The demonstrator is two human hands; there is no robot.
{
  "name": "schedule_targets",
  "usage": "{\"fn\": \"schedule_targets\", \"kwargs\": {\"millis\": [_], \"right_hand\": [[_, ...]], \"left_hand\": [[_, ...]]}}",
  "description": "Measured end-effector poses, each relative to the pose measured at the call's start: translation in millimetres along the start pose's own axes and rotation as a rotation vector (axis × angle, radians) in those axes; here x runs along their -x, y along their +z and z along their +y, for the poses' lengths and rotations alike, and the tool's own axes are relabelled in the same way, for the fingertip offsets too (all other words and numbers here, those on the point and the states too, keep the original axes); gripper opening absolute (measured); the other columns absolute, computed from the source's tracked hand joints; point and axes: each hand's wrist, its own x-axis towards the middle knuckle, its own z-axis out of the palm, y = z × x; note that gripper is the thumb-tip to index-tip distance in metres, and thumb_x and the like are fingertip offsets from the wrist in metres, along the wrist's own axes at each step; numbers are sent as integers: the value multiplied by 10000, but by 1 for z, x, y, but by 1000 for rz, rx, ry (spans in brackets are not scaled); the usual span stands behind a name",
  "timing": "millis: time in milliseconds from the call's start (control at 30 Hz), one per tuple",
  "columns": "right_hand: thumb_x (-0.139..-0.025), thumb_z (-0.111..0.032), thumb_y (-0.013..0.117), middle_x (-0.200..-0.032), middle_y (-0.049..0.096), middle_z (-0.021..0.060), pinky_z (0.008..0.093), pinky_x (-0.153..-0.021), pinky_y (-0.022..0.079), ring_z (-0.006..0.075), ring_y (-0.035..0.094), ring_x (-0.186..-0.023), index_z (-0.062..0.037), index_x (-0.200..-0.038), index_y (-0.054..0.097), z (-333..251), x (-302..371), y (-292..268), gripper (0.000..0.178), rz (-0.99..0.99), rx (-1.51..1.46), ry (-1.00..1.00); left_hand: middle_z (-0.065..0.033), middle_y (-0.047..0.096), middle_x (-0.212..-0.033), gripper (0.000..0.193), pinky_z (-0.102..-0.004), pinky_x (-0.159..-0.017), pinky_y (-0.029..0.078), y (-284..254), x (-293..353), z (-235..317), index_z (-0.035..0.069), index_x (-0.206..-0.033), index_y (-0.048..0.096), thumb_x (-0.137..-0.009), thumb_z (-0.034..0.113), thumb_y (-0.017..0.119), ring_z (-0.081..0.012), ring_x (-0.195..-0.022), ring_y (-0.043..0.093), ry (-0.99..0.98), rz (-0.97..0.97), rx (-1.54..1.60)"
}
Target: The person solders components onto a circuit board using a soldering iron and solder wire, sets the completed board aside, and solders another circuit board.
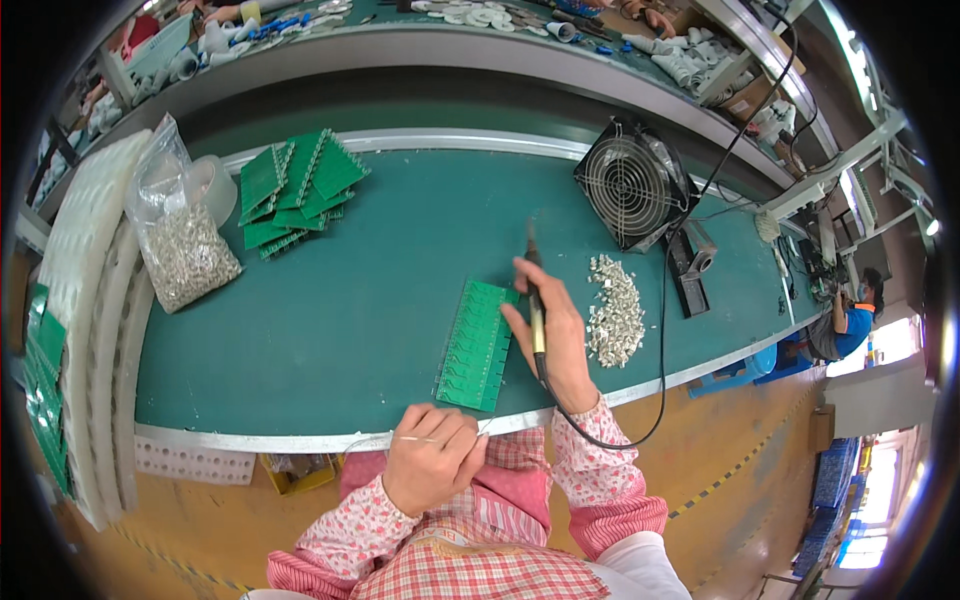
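Note:
My right hand [560,335] is closed round a soldering iron [537,320], its tip blurred and pointing away from me. Just left of that hand a green circuit board panel [476,345] lies flat on the green bench mat, its near end close to the bench edge. At the front edge my left hand [432,455] is closed with a thin solder wire [415,438] passing through its fingers. To the right of the iron spreads a pile of small white components [616,312].
A stack of green boards [300,190] and a bag of small parts [185,245] lie at the back left. A black fan [632,183] and an iron stand [688,270] stand at the right. The iron's cord [662,370] loops past my right forearm. White trays [85,260] line the left end.

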Motion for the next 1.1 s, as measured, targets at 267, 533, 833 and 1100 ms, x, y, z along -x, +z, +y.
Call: {"fn": "schedule_targets", "kwargs": {"millis": [267, 533, 833, 1100], "right_hand": [[-824, -6, 725, -1110, 631, 73, 238, -712, 493, 103, 572, -833, -108, -1283, 554, -11, 36, 0, 500, 34, -260, 250], [-841, 8, 717, -1166, 587, 82, 247, -758, 491, 104, 543, -887, -50, -1304, 494, -18, 64, 2, 518, 259, -348, 300], [-823, 35, 727, -1203, 563, 117, 284, -800, 526, 128, 591, -883, -35, -1317, 464, -19, 68, 0, 564, 313, -641, 403], [-823, 42, 727, -1216, 560, 118, 287, -816, 525, 131, 599, -894, -38, -1317, 454, -18, 69, 0, 570, 318, -690, 412]], "left_hand": [[-69, 662, -850, 67, -416, -876, 425, -28, 1, -27, 40, -808, 617, -798, 39, 684, -272, -861, 634, -211, 234, -264], [-77, 687, -870, 131, -340, -822, 457, -25, -10, -35, 17, -824, 620, -793, 29, 747, -206, -832, 657, -530, 304, 141], [-84, 595, -994, 189, -287, -820, 516, -26, -20, -24, 2, -977, 541, -856, -64, 671, -129, -898, 594, -773, 412, 818], [-69, 589, -1004, 261, -305, -856, 516, -29, -26, -28, -5, -1103, 534, -873, -50, 649, -133, -928, 595, -790, 387, 960]]}}
